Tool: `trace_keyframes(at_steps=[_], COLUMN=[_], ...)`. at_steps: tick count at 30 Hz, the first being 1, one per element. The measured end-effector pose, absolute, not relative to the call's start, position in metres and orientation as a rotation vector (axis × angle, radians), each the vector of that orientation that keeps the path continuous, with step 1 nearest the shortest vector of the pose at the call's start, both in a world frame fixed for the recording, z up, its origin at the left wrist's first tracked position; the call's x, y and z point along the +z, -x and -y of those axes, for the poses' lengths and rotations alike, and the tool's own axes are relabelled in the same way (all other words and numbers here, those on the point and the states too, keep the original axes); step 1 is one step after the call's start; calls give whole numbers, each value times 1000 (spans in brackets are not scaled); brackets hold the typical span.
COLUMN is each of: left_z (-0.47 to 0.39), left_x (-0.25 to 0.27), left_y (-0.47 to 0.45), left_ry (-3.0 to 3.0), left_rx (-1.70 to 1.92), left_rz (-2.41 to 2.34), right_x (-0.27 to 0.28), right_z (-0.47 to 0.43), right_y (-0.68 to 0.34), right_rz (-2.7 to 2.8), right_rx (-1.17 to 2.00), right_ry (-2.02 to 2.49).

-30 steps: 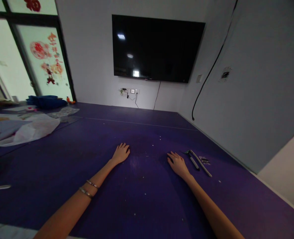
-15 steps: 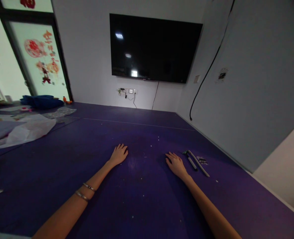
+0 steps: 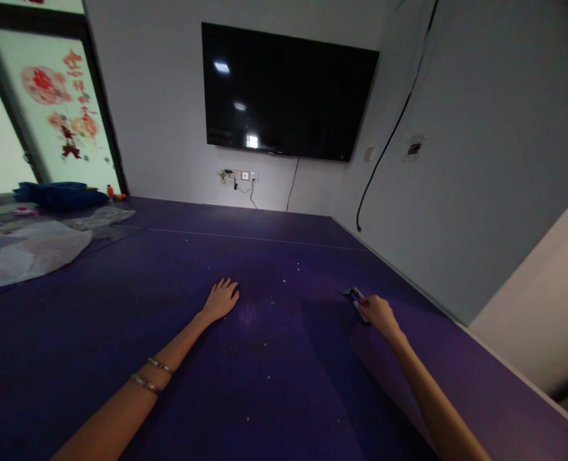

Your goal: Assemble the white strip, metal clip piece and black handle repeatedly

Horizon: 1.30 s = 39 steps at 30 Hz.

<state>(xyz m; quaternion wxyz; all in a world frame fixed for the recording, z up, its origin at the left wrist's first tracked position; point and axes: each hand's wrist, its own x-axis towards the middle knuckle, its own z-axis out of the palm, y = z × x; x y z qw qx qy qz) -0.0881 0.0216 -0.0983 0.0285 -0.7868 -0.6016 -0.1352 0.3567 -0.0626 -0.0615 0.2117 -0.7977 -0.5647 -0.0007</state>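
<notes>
Here, the right hand (image 3: 378, 315) reaches two slim tools, one pale rod (image 3: 357, 292) and one handle (image 3: 363, 316), on the purple table (image 3: 274, 397).
Its thumb and fingers curl down at the tools, right of the table's middle, partly hiding them; I cannot tell whether it grips either one. The left hand (image 3: 221, 299) lies open, palm down, fingers spread, well apart from both tools. Two bracelets (image 3: 145, 384) circle that forearm. One screen (image 3: 288, 93) hangs ahead, one black cable (image 3: 394, 131) hangs at right, and one blue cloth (image 3: 63, 195) lies far left.
</notes>
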Motion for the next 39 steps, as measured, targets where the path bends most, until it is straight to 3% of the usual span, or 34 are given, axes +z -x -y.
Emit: trace_keyframes(at_steps=[28, 32, 39], left_z=[-20, -21, 0], left_x=[-98, -94, -65], left_y=[88, 87, 40], left_ry=[2432, 2413, 2507], left_rx=[-488, -657, -1266], left_rz=[1839, 1813, 1542], right_x=[-69, -68, -41], right_z=[73, 70, 68], right_y=[-347, -341, -297], right_rz=[1729, 1699, 1681], right_rx=[44, -11, -14], right_ry=[2268, 2243, 1945])
